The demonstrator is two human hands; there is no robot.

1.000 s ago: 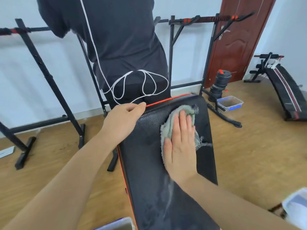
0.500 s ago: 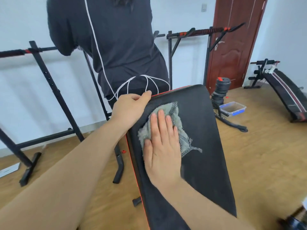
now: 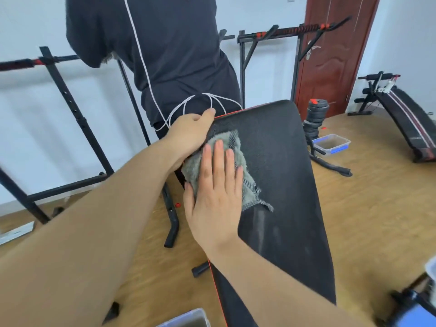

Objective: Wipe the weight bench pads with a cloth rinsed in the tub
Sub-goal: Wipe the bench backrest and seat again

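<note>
head view: cloth (image 3: 220,159) now further left

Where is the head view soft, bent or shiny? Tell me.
Head view: wide-angle bending bows the pull-up frame at left and stretches the near forearms; the right hand and grey cloth look slightly motion-soft; the bottom-right corner is blurred beyond telling; daylight is flat with faint shadows; pale sheen streaks show on the bench pad below the cloth.

Room is serving as a small home gym. Pull-up racks (image 3: 292,31) standing along the white wall across the upper frame; stacked weight plates (image 3: 315,119) sitting by the brown door (image 3: 335,55); sit-up bench (image 3: 408,119) lying at right on wood flooring (image 3: 377,197).
</note>
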